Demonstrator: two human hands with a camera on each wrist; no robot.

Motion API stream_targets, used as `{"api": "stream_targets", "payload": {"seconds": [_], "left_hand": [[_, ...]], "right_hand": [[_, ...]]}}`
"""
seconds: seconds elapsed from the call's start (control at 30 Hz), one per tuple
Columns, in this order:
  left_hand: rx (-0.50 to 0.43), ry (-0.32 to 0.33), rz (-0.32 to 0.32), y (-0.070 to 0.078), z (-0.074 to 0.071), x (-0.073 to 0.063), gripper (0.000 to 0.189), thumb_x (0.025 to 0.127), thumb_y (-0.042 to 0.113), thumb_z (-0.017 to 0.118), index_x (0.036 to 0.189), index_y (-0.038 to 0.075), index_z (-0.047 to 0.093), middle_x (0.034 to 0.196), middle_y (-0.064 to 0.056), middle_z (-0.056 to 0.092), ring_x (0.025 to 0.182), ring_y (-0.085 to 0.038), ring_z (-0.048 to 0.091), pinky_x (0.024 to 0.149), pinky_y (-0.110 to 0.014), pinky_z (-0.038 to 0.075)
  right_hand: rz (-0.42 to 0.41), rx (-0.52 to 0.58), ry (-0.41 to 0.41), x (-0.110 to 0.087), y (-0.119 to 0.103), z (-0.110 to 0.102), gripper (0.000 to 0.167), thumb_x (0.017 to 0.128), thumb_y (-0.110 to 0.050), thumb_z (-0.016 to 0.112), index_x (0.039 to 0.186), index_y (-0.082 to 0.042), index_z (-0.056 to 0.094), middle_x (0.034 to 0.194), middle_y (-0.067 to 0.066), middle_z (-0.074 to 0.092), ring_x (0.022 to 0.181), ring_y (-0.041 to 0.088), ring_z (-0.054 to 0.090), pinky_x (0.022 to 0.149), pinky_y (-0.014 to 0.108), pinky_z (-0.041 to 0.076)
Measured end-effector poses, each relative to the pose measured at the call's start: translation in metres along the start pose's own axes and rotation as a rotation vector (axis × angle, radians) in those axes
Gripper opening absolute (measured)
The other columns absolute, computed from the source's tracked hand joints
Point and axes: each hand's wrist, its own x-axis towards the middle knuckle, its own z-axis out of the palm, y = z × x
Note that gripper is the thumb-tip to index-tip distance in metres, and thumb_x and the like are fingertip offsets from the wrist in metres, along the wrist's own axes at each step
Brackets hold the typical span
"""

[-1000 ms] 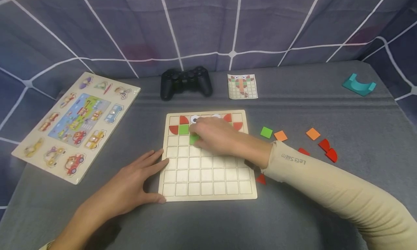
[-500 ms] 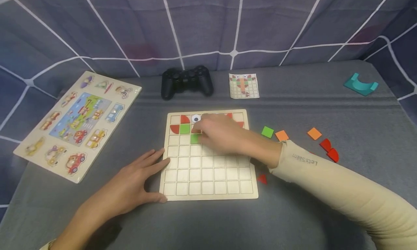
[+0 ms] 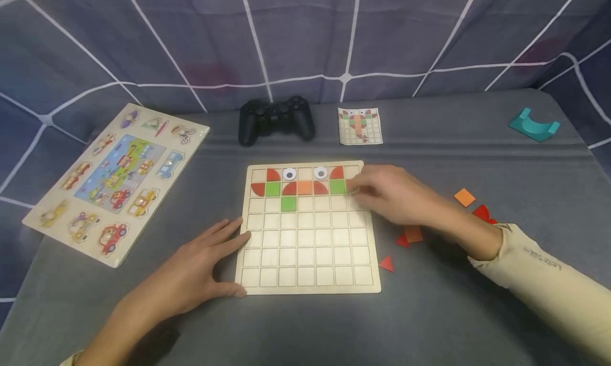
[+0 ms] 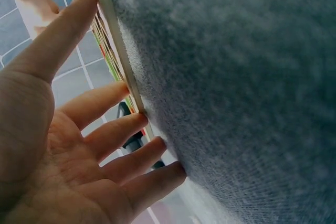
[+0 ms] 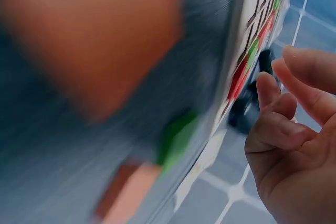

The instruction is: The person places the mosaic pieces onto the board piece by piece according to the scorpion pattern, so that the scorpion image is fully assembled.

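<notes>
Spread fingers of the left hand point(image 3: 198, 260) touch the left edge of the wooden board point(image 3: 310, 290); loosely bent, apparently empty, the right hand point(image 3: 393, 195) has shifted from mid-board to its right edge, uncovering an orange tile point(image 3: 304, 188), seemingly settled in the second row
</notes>
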Motion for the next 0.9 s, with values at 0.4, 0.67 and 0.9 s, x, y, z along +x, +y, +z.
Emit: {"api": "stream_targets", "payload": {"seconds": [0.4, 0.67, 0.9], "left_hand": [[-0.003, -0.015, 0.009, -0.001, -0.001, 0.001, 0.094, 0.069, 0.059, 0.081, 0.146, 0.013, 0.051, 0.157, -0.012, 0.033, 0.142, -0.040, 0.029, 0.099, -0.062, 0.038], [0.006, -0.010, 0.006, 0.000, -0.002, 0.000, 0.093, 0.069, 0.058, 0.082, 0.145, 0.013, 0.052, 0.157, -0.011, 0.034, 0.142, -0.041, 0.029, 0.099, -0.062, 0.038], [0.008, -0.008, 0.006, 0.000, -0.001, 0.000, 0.093, 0.068, 0.058, 0.082, 0.145, 0.013, 0.052, 0.157, -0.011, 0.034, 0.142, -0.040, 0.030, 0.099, -0.062, 0.038]], "right_hand": [[0.169, -0.110, 0.056, -0.061, 0.047, -0.031, 0.027, 0.089, -0.017, 0.075, 0.114, -0.008, 0.071, 0.092, -0.002, 0.058, 0.068, 0.011, 0.048, 0.060, 0.030, 0.040], [0.197, -0.146, -0.025, -0.079, 0.062, -0.034, 0.031, 0.081, -0.015, 0.082, 0.110, -0.011, 0.071, 0.099, 0.001, 0.055, 0.073, 0.013, 0.046, 0.061, 0.030, 0.040], [0.234, -0.146, -0.031, -0.078, 0.062, -0.032, 0.027, 0.081, -0.018, 0.083, 0.103, -0.011, 0.071, 0.100, 0.002, 0.054, 0.080, 0.015, 0.050, 0.067, 0.035, 0.043]]}}
